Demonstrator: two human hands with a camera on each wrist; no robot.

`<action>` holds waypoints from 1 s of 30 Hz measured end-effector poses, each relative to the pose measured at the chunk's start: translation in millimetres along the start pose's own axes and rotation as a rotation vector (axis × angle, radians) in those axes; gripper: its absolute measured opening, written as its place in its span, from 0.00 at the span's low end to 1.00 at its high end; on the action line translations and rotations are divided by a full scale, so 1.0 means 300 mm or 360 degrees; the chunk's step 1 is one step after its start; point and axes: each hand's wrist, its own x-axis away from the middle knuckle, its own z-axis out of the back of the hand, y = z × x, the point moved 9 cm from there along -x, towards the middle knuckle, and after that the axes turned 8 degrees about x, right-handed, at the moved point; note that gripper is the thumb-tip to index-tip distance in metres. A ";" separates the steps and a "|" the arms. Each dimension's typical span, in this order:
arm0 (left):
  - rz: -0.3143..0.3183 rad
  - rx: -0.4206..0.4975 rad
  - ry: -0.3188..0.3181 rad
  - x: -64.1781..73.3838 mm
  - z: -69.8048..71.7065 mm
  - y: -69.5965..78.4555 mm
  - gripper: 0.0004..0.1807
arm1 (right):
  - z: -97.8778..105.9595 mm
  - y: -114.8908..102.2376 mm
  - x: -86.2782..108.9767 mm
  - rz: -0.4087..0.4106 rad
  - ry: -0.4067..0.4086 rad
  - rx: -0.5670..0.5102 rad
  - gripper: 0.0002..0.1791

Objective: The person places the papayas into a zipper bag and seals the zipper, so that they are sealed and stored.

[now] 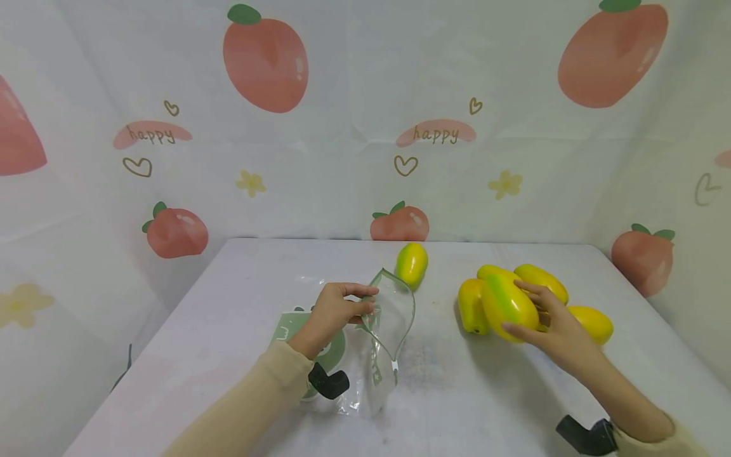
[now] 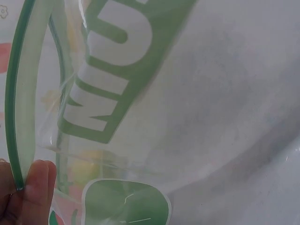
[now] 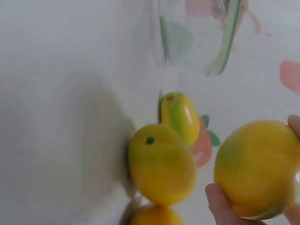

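Note:
A clear plastic zip bag [image 1: 403,304] with green edging stands with its mouth spread, its green-printed side lying toward the left of the table. My left hand [image 1: 337,312] pinches the rim of that bag; in the left wrist view, fingers [image 2: 37,187] grip the green strip. My right hand [image 1: 562,336] holds a yellow-green mango [image 1: 508,308], thumb on one side and fingers on the other. The same mango [image 3: 258,168] looks raised off the table in the right wrist view. Around it are several more mangoes [image 1: 539,280], partly hidden by the hand and the held fruit.
A lone mango [image 1: 412,265] lies behind the bag. Another mango [image 1: 594,324] sits at the right of the group. The white table [image 1: 457,406] ends at a cloth backdrop [image 1: 342,158] printed with peaches. Black wrist mounts [image 1: 328,382] show on both arms.

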 end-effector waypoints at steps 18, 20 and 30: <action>0.0021 -0.0011 0.0009 0.009 -0.002 -0.002 0.13 | -0.064 -0.138 0.010 0.0146 0.0105 -0.0299 0.42; 0.0023 -0.0012 0.0012 0.010 -0.002 -0.002 0.13 | -0.073 -0.157 0.012 0.0187 0.0125 -0.0330 0.41; 0.0024 0.0005 0.0006 0.008 -0.003 -0.008 0.14 | -0.127 -0.219 0.018 0.0344 0.0126 -0.0530 0.39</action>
